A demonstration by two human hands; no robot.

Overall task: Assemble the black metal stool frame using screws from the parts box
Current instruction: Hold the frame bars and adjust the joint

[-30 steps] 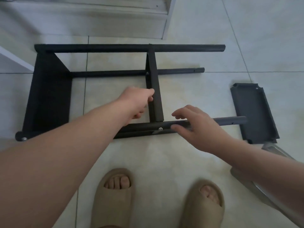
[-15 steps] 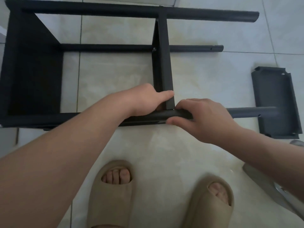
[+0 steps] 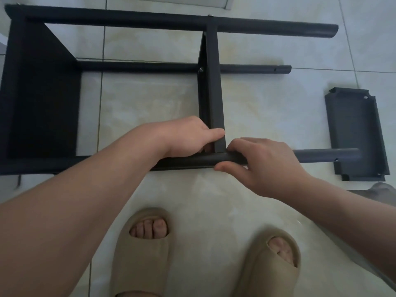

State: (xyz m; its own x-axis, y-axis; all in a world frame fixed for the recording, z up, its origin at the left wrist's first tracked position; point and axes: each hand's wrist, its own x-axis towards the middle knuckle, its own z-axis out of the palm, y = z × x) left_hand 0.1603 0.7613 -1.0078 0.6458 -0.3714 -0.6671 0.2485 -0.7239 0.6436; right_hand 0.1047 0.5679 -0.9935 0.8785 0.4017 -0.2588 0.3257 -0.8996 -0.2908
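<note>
Black steel on pale tile: a black metal stool frame (image 3: 42, 93) lies on its side on the cream tiled floor (image 3: 150, 99), seat end to the left, round legs running right. At the frame's near leg (image 3: 321, 155), a person's left hand (image 3: 186, 138) curls round the foot of the flat black cross-brace (image 3: 212, 82), thumb laid along its face. The right hand (image 3: 263, 163) clasps the leg just beside that joint, fingers over, thumb under. A silver screw head (image 3: 201, 70) shows at the brace's far joint; the hands hide whether one sits in the near joint. A loose dark grey metal plate (image 3: 355, 133) lies at the frame's right end, the near leg's tip reaching over its edge. No parts box is in sight. The likely hazard is that the round leg rolls in the grip, throwing the holes out of line or pinching the left fingers tucked into the corner.
</note>
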